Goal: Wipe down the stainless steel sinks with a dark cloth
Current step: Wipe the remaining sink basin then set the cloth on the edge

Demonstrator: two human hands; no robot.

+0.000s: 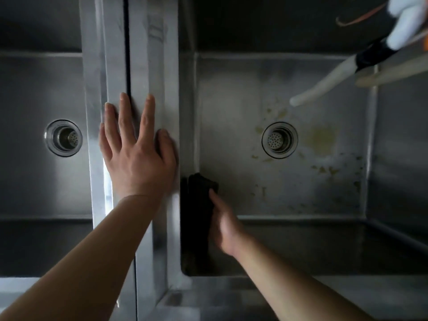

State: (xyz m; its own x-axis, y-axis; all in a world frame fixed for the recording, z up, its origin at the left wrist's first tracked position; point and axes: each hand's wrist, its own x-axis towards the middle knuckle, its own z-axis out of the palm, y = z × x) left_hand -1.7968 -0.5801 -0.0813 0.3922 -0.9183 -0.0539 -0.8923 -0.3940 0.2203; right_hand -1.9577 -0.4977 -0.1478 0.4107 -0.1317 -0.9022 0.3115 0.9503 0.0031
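Two stainless steel sinks lie below me, side by side. The right sink [289,205] has yellowish stains and specks on its floor around the drain [279,139]. My right hand [225,224] presses a dark cloth [199,205] against the left inner wall of the right sink, near its front left corner. My left hand [136,147] rests flat with fingers spread on the steel divider [148,54] between the sinks. The left sink [34,181] shows its own drain [63,137].
A pale hose [324,85] with a black band reaches into the right sink from the upper right, beside something white [405,22]. A dark seam runs along the divider. The front rim [301,295] of the sinks is nearest to me.
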